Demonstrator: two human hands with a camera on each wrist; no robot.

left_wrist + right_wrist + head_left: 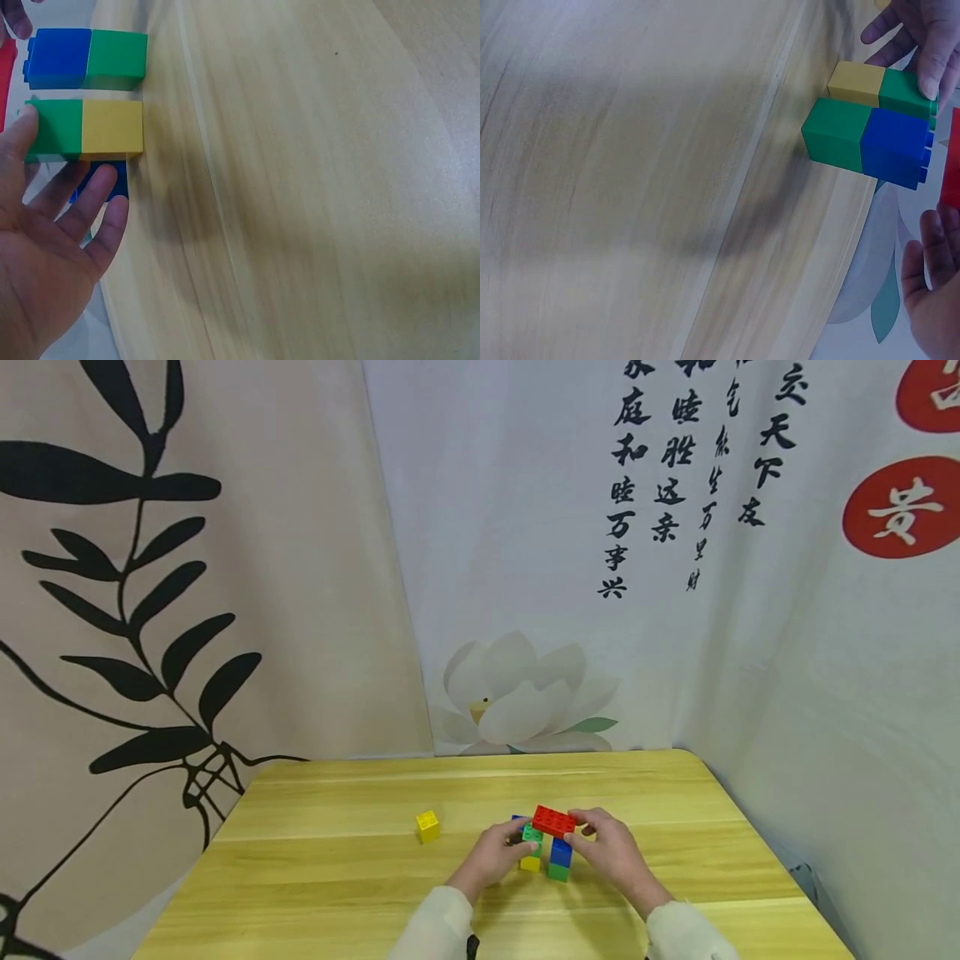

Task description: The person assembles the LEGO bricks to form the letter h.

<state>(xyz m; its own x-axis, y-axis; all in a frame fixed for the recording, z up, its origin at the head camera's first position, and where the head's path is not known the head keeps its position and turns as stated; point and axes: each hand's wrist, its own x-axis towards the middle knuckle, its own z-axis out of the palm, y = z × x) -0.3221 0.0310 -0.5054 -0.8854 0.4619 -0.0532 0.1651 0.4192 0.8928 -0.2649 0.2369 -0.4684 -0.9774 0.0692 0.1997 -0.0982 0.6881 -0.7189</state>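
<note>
My left hand (489,857) (45,262) pinches a green block (533,835) (60,129) that sits on a yellow block (530,863) (112,127). To the right stands a second stack, a blue block (561,852) (894,146) on a green one (558,872) (836,135), with a small gap between the stacks. A red brick (553,821) (952,161) is held by its right end in the fingers of my right hand (615,856) (937,307), over the tops of the stacks. Whether it touches them cannot be told.
Another blue block (518,818) (118,178) shows behind the left stack, partly hidden by my left hand. A lone yellow block (427,827) stands farther left on the wooden table (322,860). Behind the table's far edge hangs a printed curtain (525,568).
</note>
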